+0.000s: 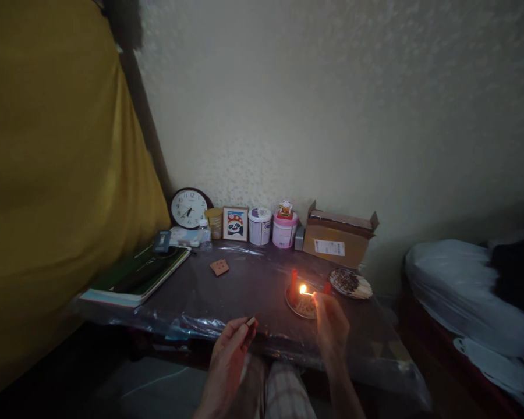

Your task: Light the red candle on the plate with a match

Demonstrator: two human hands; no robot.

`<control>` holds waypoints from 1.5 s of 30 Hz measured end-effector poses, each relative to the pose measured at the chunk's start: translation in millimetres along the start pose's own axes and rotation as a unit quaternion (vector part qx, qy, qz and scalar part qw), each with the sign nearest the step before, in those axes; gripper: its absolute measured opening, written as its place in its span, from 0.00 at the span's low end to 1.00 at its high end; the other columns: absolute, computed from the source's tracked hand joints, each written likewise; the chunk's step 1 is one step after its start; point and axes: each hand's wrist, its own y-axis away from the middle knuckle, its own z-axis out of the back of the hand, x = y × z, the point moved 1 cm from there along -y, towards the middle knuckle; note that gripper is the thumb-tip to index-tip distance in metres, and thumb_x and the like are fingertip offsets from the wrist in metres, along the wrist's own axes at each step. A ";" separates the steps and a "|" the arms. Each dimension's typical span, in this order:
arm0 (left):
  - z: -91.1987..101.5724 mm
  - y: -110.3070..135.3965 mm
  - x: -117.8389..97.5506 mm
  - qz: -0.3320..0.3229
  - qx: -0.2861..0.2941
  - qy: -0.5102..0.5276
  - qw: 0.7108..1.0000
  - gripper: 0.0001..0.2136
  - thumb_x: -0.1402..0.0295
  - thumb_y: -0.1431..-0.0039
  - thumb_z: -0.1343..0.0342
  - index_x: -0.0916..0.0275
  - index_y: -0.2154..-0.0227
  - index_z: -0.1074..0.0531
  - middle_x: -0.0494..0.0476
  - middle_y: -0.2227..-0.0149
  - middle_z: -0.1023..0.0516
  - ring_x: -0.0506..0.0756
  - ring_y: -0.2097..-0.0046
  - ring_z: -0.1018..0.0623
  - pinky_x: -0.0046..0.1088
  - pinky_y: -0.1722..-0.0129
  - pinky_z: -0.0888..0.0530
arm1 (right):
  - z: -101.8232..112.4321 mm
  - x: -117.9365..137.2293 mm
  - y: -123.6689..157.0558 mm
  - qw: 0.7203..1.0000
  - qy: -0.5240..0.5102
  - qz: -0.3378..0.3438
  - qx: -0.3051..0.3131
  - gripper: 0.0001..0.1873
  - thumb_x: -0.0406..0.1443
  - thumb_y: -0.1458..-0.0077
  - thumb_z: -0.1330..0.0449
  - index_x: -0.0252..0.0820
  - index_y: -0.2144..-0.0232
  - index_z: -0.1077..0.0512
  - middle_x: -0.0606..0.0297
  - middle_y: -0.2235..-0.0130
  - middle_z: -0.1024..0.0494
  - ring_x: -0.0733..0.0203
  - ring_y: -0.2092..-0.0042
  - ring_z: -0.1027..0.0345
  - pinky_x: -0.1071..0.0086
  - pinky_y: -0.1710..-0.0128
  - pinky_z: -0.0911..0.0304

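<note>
Between the thumb and fingers of my right hand [333, 326] is a burning match [309, 293], its flame pointing left. The flame is close to a tall red candle [294, 284], whose wick shows no clear flame. A second red candle [327, 288] stands partly behind my fingers. Both candles are on a small metal plate [289, 304] with light bits lying on it, partly hidden by my right hand. Closer to me, at the table's front edge, my left hand [227, 352] grips a small matchbox [250, 322], mostly covered by the fingers.
Right of the candles lies a dish of matchsticks [351, 283], many with dark heads. A cardboard box [338, 235], two tins, a framed panda picture [235, 224] and a clock [189, 208] line the wall. A green book [135, 273] and a brown square card [219, 267] lie leftward.
</note>
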 end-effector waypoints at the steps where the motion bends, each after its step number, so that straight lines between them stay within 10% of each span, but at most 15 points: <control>1: 0.2 -0.2 0.4 0.001 0.001 0.000 1.000 0.09 0.65 0.55 0.37 0.64 0.71 0.23 0.58 0.66 0.21 0.55 0.59 0.25 0.31 0.54 0.33 | -0.1 0.4 -0.9 1.000 -0.007 -0.005 -0.004 0.12 0.44 0.52 0.41 0.41 0.74 0.27 0.66 0.72 0.25 0.60 0.68 0.32 0.67 0.65 0.37; 35: 10.1 -2.2 5.1 -0.003 -0.013 0.009 1.000 0.11 0.65 0.58 0.35 0.64 0.71 0.23 0.60 0.65 0.21 0.57 0.59 0.25 0.36 0.53 0.33 | -11.3 10.0 -44.4 0.975 -0.165 -0.126 0.083 0.10 0.40 0.61 0.34 0.40 0.75 0.26 0.69 0.77 0.26 0.64 0.74 0.32 0.75 0.80 0.41; 45: 14.4 -3.3 6.5 0.000 0.001 0.001 1.000 0.09 0.65 0.56 0.37 0.63 0.70 0.23 0.59 0.65 0.21 0.56 0.57 0.26 0.33 0.53 0.34 | -13.7 3.2 -55.8 0.968 -0.197 -0.130 0.084 0.11 0.39 0.63 0.34 0.41 0.74 0.27 0.66 0.73 0.24 0.61 0.70 0.29 0.66 0.66 0.32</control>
